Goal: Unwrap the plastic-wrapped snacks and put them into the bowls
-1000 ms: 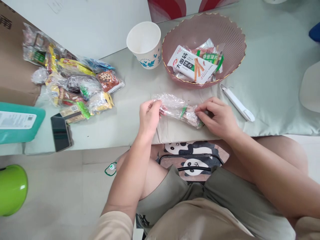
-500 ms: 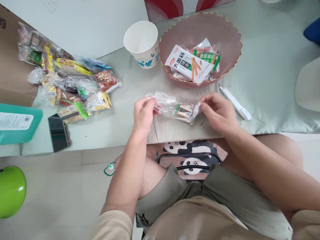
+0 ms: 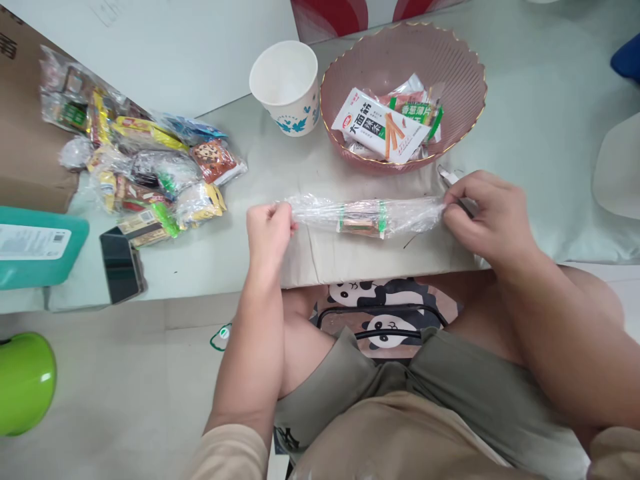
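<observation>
A sheet of clear plastic wrap (image 3: 320,210) is stretched sideways above the table edge, with a small snack packet (image 3: 362,219) with green ends in its middle. My left hand (image 3: 270,233) is closed on the wrap's left end. The other end is pinched in my right hand (image 3: 487,213), which partly covers a white utility knife (image 3: 449,175) lying on the table. Just beyond the wrap stands a pink ribbed bowl (image 3: 465,127) holding several snack packets (image 3: 383,127). A white paper cup (image 3: 287,90) with blue leaves is left of the bowl.
Several wrapped snacks (image 3: 165,167) are heaped on the left of the table, beside a cardboard box (image 3: 30,147). A dark phone (image 3: 121,265) and a teal container (image 3: 45,247) lie near the front left edge. A green bin (image 3: 25,383) is on the floor.
My hands have moved apart, the right one farther to the right. The wrap is now pulled long and taut around the snack packet.
</observation>
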A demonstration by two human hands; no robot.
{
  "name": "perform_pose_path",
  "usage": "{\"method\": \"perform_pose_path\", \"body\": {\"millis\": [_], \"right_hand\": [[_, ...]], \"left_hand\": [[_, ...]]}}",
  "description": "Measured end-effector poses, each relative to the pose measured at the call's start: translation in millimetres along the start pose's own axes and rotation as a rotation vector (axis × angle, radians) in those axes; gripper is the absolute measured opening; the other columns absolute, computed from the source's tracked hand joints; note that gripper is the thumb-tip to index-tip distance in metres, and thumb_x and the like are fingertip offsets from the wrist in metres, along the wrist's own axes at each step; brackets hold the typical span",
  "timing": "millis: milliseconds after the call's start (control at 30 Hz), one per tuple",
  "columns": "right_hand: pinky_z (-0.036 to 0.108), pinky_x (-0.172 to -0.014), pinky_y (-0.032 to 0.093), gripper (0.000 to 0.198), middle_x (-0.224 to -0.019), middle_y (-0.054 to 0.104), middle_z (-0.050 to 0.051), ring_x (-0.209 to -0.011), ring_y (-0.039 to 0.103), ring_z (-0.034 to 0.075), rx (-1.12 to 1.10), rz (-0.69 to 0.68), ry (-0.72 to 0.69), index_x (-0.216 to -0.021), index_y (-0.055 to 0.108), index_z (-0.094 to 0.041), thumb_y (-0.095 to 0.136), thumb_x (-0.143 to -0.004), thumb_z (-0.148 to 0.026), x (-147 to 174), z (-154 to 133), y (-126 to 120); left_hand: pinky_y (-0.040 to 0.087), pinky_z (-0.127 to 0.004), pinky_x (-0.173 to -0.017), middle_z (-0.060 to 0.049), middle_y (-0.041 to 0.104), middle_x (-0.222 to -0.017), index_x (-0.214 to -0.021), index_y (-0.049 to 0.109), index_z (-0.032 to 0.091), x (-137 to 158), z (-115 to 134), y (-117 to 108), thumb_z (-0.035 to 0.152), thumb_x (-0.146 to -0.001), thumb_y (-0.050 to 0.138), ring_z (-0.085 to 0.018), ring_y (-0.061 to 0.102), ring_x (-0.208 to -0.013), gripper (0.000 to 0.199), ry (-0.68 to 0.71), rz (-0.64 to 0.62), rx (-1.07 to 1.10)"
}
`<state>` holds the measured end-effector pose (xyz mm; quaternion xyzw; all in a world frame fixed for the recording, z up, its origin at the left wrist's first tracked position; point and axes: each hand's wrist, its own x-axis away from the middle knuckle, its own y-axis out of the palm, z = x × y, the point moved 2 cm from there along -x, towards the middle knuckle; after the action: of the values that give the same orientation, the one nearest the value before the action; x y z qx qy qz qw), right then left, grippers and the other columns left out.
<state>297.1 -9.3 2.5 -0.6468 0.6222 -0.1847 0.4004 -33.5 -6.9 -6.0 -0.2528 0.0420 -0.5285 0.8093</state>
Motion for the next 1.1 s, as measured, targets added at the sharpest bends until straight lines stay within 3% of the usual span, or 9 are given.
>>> {"method": "perform_pose_path", "body": {"millis": [100,200,267,333,400,633,933,1000,1100], "right_hand": [[0.039,-0.073,0.048,0.015,-0.083,0.066,0.008,-0.078,0.061,0.022,0.049,0.085,0.014,-0.079,0.059,-0.026,0.053,-0.075,-0.013,5,2,-3],[0.04,-0.08,0.05,0.017,-0.095,0.071,0.011,-0.088,0.066,0.024,0.055,0.227,-0.122,-0.094,0.063,-0.025,0.053,-0.084,-0.016,8,-4,0],[0.042,-0.084,0.052,0.015,-0.1,0.072,0.01,-0.095,0.068,0.026,0.045,0.208,-0.295,-0.1,0.065,-0.024,0.062,-0.086,-0.029,9,-9,8],[0.044,-0.085,0.053,0.017,-0.101,0.074,0.008,-0.095,0.069,0.027,0.074,0.122,-0.369,-0.097,0.066,-0.025,0.066,-0.086,-0.038,8,-12,19],[0.044,-0.085,0.052,0.009,-0.097,0.074,0.006,-0.092,0.068,0.026,0.111,0.08,-0.316,-0.089,0.065,-0.026,0.063,-0.09,-0.035,6,-13,28],[0.045,-0.085,0.053,0.013,-0.091,0.072,0.009,-0.091,0.067,0.026,0.085,0.341,-0.207,-0.093,0.067,-0.027,0.057,-0.1,-0.029,-8,-30,21],[0.038,-0.071,0.051,0.019,-0.079,0.06,0.006,-0.084,0.063,0.024,0.138,0.679,-0.286,-0.089,0.069,-0.022,0.057,-0.089,-0.007,-29,-33,1],[0.037,-0.073,0.052,0.021,-0.08,0.063,0.006,-0.083,0.064,0.023,0.111,0.607,-0.406,-0.091,0.068,-0.023,0.055,-0.089,-0.007,-23,-42,7],[0.04,-0.083,0.053,0.02,-0.102,0.073,0.008,-0.095,0.068,0.024,0.083,0.21,-0.522,-0.103,0.069,-0.024,0.054,-0.094,-0.014,-13,-56,29]], "left_hand": [[0.043,-0.029,-0.057,0.0,0.056,-0.055,-0.058,0.056,0.022,0,-2,-5,0.025,-0.076,0.06,-0.016,0.054,-0.057,0.019,0.141,0.104,-0.207],[0.054,-0.036,-0.082,-0.005,0.072,-0.094,-0.09,0.066,0.022,3,5,-7,0.032,-0.075,0.068,-0.022,0.065,-0.086,0.018,0.594,0.186,-0.167],[0.051,-0.045,-0.103,-0.009,0.072,-0.12,-0.107,0.067,0.023,8,10,-2,0.038,-0.072,0.076,-0.028,0.065,-0.113,0.038,0.91,-0.006,-0.191],[0.047,-0.048,-0.111,-0.009,0.073,-0.125,-0.103,0.07,0.024,12,11,6,0.036,-0.077,0.076,-0.029,0.063,-0.124,0.03,1.023,-0.228,-0.291],[0.052,-0.043,-0.104,-0.007,0.077,-0.114,-0.091,0.071,0.023,13,12,11,0.031,-0.086,0.069,-0.025,0.069,-0.113,0.009,0.955,-0.317,-0.322],[0.046,-0.026,-0.058,0.001,0.066,-0.064,-0.079,0.066,0.021,15,26,16,0.045,-0.1,0.056,-0.011,0.057,-0.057,0.034,0.875,-0.131,-0.109],[0.043,-0.027,-0.057,0.003,0.059,-0.065,-0.089,0.063,0.025,-33,16,20,0.061,-0.1,0.053,-0.011,0.054,-0.056,0.04,0.727,0.019,-0.13],[0.046,-0.028,-0.062,0.001,0.063,-0.075,-0.094,0.063,0.025,-46,14,16,0.062,-0.096,0.061,-0.013,0.058,-0.065,0.037,0.719,0.131,-0.169],[0.05,-0.031,-0.071,-0.003,0.066,-0.094,-0.096,0.062,0.024,-42,21,9,0.06,-0.089,0.071,-0.016,0.062,-0.082,0.037,0.821,0.329,-0.211]]}}
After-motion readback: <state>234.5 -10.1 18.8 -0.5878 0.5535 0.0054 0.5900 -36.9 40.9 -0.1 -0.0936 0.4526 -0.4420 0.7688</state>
